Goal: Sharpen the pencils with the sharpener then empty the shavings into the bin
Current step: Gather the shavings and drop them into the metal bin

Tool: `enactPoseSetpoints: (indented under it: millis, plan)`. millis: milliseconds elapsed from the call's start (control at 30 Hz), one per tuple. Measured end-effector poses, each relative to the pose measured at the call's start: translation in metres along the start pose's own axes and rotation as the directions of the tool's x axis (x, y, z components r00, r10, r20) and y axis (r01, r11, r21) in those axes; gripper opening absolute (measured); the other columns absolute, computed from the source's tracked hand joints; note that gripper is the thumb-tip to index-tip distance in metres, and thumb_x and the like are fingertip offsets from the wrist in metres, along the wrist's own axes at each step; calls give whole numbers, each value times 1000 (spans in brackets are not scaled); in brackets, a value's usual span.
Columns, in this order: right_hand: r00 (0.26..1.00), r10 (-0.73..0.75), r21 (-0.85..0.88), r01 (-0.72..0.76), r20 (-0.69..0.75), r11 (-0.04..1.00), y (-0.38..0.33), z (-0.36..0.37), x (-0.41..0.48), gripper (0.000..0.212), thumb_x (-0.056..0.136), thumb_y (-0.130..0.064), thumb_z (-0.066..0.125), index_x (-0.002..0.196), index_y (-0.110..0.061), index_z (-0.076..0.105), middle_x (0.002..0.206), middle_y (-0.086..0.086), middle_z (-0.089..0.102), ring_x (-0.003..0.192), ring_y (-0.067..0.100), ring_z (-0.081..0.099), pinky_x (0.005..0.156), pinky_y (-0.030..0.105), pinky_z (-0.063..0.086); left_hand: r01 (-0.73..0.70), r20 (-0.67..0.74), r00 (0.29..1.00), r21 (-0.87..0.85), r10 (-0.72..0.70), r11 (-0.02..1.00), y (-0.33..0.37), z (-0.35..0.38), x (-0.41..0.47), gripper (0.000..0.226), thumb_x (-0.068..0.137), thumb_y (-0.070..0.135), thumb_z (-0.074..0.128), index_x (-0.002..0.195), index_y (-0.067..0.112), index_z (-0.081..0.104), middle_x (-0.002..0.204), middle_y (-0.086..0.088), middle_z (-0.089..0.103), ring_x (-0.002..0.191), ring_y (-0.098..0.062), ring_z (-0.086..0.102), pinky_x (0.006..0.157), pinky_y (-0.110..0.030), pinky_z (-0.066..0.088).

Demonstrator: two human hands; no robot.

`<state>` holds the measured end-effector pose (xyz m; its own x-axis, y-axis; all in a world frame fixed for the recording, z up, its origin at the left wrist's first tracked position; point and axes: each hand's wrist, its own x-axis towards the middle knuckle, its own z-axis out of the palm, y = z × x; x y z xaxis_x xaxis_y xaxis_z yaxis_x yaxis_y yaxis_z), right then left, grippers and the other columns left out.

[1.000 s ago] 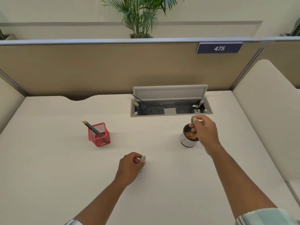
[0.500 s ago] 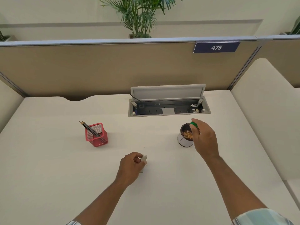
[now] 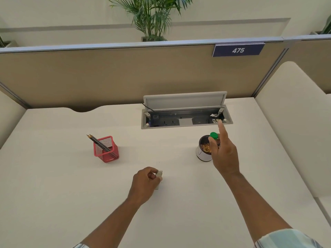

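The pencils look finished with. The dark pencils [image 3: 97, 141] stand tips-up in the square red wire-mesh cup [image 3: 107, 152] at centre left of the frame, well apart from both hands. So I'd judge this to be the emptying step.

At centre right, the right hand [image 3: 224, 154] hangs over the small white round bin [image 3: 201, 155] and partly covers its mouth. Orange-brown shavings [image 3: 206, 148] lie inside. Thumb and a curled finger pinch a small green plastic piece [image 3: 213, 135], which I take for the sharpener's cap or blade part, just above the bin's far rim. The forefinger sticks out straight toward the grey recessed socket box [image 3: 179, 126] higher in the frame.

Lower down, near the middle, the left hand [image 3: 146, 182] rests on the white desk [image 3: 53, 176]. Its fingers are curled round a small pale translucent casing [image 3: 159, 175], probably the sharpener's shavings holder. I can't tell whether anything is left in it.

Next, to my mind, comes either a tap of the green piece so that clinging bits drop into the bin, or putting the two halves back together. For that, the green part needs carrying down and left to the casing, lining up square with its open end, and pressing on. The bin looks light, so the hand should lift clear of it rather than brush its rim.
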<state>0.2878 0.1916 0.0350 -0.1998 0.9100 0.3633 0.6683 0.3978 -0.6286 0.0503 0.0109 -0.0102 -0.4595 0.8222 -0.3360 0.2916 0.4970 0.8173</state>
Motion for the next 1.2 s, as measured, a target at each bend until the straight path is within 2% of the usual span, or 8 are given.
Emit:
enactPoseSetpoints:
  millis: [133, 333, 500, 667, 800, 900, 1033, 1200]
  plan:
    - [999, -41, -19, 41, -26, 999, 9, 6, 1, 44, 106, -33, 50, 139, -6, 61, 108, 13, 76, 93, 33, 71, 81, 49, 61, -5, -6, 1000, 0, 5, 1000, 4, -1, -1, 7, 93, 19, 78, 98, 15, 76, 70, 5, 68, 57, 2, 64, 58, -10, 48]
    - [999, 27, -84, -30, -43, 996, -3, 5, 0, 70, 103, -21, 60, 162, -23, 23, 78, 3, 59, 68, 26, 52, 63, 35, 45, -9, -3, 1000, -27, 9, 1000, 4, 0, 0, 5, 94, 25, 77, 96, 21, 76, 71, 21, 69, 58, 0, 65, 61, -17, 52]
    - [995, -74, -144, 64, -64, 987, 13, 9, 2, 41, 105, -30, 51, 138, -9, 62, 89, 10, 76, 71, 33, 66, 71, 42, 49, -13, -13, 1000, -72, 12, 997, 6, 1, 1, 8, 94, 30, 78, 97, 22, 77, 78, 5, 70, 60, -8, 70, 62, -25, 56]
    - [998, 15, -117, -22, -64, 993, 0, 5, -2, 66, 100, -18, 66, 157, -14, 34, 82, -1, 60, 71, 24, 53, 79, 37, 45, -15, 0, 1000, -110, 15, 994, 9, 3, 1, 8, 94, 28, 78, 98, 21, 77, 81, 1, 71, 60, -9, 69, 68, -33, 60]
    - [998, 54, -154, -55, -7, 987, 14, 8, -1, 35, 105, -33, 51, 131, -15, 66, 99, 9, 76, 84, 30, 65, 87, 41, 38, -11, 0, 1000, -95, 11, 995, 14, 4, 2, 9, 94, 28, 77, 102, 25, 76, 91, 4, 77, 71, -10, 75, 76, -41, 65]
    - [974, 226, 23, -227, 25, 974, 11, 6, -2, 24, 104, -28, 55, 124, -19, 66, 106, 3, 76, 95, 25, 68, 94, 43, 44, -31, 6, 1000, -78, 31, 997, 17, 4, 2, 14, 93, 27, 75, 107, 27, 75, 94, 7, 79, 79, -10, 76, 82, -43, 65]
    - [810, 548, 576, -555, 210, 600, -6, -12, 4, 21, 105, -21, 49, 119, -20, 65, 105, 0, 79, 92, 19, 69, 81, 34, 48, -74, 2, 997, -77, 74, 994, 24, 5, -1, 21, 94, 22, 73, 114, 28, 73, 99, 11, 79, 86, -8, 74, 85, -35, 62]
    - [737, 545, 746, -607, 400, 273, -7, -27, 0, 20, 108, -28, 45, 115, -16, 60, 116, 11, 77, 81, 23, 63, 67, 37, 37, -154, -5, 988, -129, 155, 980, 41, 8, -7, 24, 100, 12, 66, 116, 28, 73, 105, 27, 75, 90, -1, 70, 77, -11, 51]
